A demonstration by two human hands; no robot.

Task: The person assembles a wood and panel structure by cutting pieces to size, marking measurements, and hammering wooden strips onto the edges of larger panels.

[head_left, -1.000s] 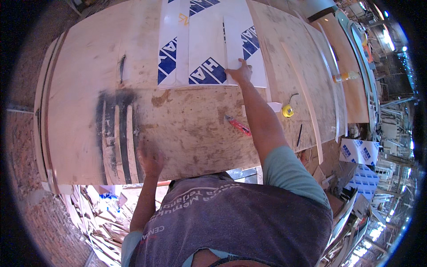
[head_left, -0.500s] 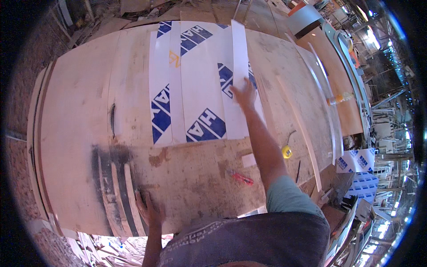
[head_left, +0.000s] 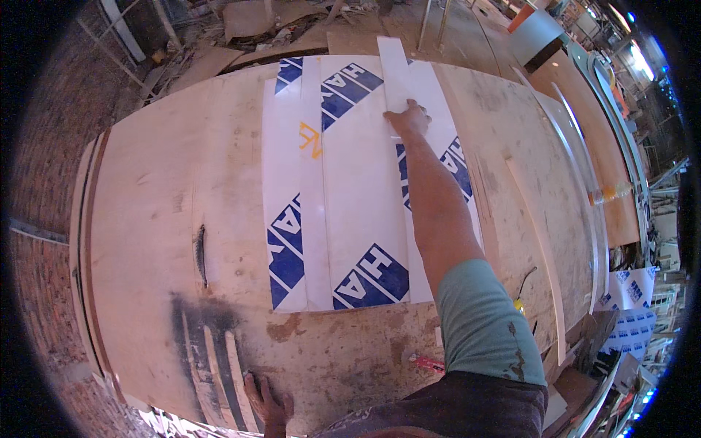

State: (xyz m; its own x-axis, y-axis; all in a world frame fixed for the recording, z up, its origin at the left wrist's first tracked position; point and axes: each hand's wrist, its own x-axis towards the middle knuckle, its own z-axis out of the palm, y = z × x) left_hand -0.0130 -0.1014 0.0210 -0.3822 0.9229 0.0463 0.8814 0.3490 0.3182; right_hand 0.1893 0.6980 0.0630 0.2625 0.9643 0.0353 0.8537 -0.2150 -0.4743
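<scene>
My right hand (head_left: 410, 120) reaches far out over the bench, thumb and fingers closed across a narrow white strip (head_left: 395, 69). That strip lies over a white sheet with blue printed patches (head_left: 361, 193), and its far end sticks out past the sheet's far edge. An orange handwritten mark shows on the sheet. My forearm covers part of the sheet's right side. Near the front edge my left hand (head_left: 269, 400) rests on the wooden bench top (head_left: 146, 241), fingers stretched, beside slots in a blackened patch.
A red tool (head_left: 427, 363) lies by my right sleeve, partly hidden. The yellow tape measure (head_left: 519, 305) is beyond my upper arm. A long thin wooden strip (head_left: 537, 241) lies at the right, with a bottle (head_left: 610, 194) farther over. Offcuts crowd the floor at the right.
My right hand has moved farther away, from spread fingers to a grip on the strip. The strip has shifted leftward and outward over the sheet. My left hand still rests near the front edge.
</scene>
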